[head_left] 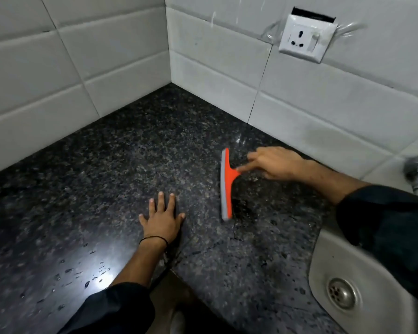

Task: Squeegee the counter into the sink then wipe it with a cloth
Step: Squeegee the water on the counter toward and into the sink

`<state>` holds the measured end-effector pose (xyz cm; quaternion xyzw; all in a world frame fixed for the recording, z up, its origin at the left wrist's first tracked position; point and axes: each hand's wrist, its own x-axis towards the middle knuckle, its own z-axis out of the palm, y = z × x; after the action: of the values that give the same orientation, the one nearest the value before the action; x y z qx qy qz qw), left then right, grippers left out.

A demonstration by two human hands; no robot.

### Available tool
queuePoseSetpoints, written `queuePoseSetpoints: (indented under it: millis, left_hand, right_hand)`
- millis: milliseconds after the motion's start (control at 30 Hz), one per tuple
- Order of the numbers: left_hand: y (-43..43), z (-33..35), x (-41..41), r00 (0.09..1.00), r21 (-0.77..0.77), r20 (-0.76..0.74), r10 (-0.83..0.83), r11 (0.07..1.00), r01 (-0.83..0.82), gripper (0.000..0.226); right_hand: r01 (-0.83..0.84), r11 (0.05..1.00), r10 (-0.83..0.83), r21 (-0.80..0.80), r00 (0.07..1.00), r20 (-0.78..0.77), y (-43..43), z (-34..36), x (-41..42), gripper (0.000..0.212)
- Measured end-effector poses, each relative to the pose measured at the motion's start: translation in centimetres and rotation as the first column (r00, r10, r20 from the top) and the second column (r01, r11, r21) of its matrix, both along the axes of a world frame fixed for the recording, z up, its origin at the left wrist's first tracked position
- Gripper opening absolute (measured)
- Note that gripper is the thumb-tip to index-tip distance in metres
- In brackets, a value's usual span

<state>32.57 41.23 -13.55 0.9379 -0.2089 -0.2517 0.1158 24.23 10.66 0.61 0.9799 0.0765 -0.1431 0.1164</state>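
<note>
Fingers (245, 168) of the right hand (275, 165) were stretched out and a little apart, blurred, and their tips met the short handle of the orange plastic squeegee with grey rubber blade (226, 186); I could not tell if they really gripped it. This squeegee stood on its blade edge on the dark speckled granite counter (106, 153), near the back wall of white tiles (323, 104) and left of the pale sink basin (336, 261). Fingers of the left hand (162, 219) were spread wide and lay flat on the counter, holding nothing, well apart from the squeegee. A thin black band (153, 238) went around that wrist. Water drops (92, 276) shone on the counter near the dark left sleeve (116, 307). A white wall socket (307, 38) sat in the tiles above.
</note>
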Motion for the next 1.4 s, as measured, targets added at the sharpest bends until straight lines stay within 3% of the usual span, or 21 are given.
queuePoseSetpoints:
  millis: [200,400,567,767,900,1067,1167,1233,1400]
  left_hand:
    - [0.1,-0.6,0.2,1.000,-0.024,0.020,0.013,1.000,-0.013,0.071]
    - [-0.1,-0.9,0.3,0.999,-0.023,0.041,0.035,0.999,-0.034,0.071]
    - [-0.1,-0.6,0.4,0.998,-0.030,0.035,0.042,0.999,-0.041,0.072]
    - [-0.1,0.0,0.1,0.999,-0.031,0.008,0.041,0.999,-0.040,0.073]
    - [-0.9,0.7,0.2,0.999,-0.006,-0.006,0.053,0.999,-0.053,0.073]
    - [-6.3,1.7,-1.9,0.997,-0.052,0.046,-0.063,0.997,0.065,0.073]
    - [-9.4,1.8,-3.8,0.992,-0.016,0.024,-0.125,0.992,0.125,0.077]
    - [-10.1,1.4,-4.4,0.991,0.014,-0.023,-0.129,0.991,0.130,0.079]
    - [-10.1,0.0,-4.2,0.993,0.005,-0.019,-0.115,0.993,0.115,0.080]
  right_hand:
    - [0.265,0.944,-0.292,0.199,0.949,0.117,1.8,-2.3,9.4,0.053]
    - [0.294,0.951,-0.303,0.094,0.948,0.102,3.8,-4.4,12.8,0.052]
    - [0.302,0.952,-0.304,0.043,0.951,0.052,1.3,-4.4,9.9,0.044]
    - [0.579,0.815,-0.579,0.023,0.814,0.047,-4.1,-2.7,-0.3,0.029]
    - [0.683,0.730,-0.683,-0.016,0.731,0.012,-6.6,-2.1,-8.2,0.033]
    - [0.748,0.649,-0.755,0.140,0.656,-0.001,-8.5,-1.4,-14.0,0.050]
    - [0.757,0.555,-0.819,0.346,0.569,0.069,-8.4,-1.1,-13.7,0.061]
    - [0.742,0.546,-0.826,0.390,0.556,0.098,-8.7,-1.4,-12.2,0.061]
    - [0.702,0.617,-0.760,0.355,0.649,0.038,-9.3,-3.3,-5.7,0.059]
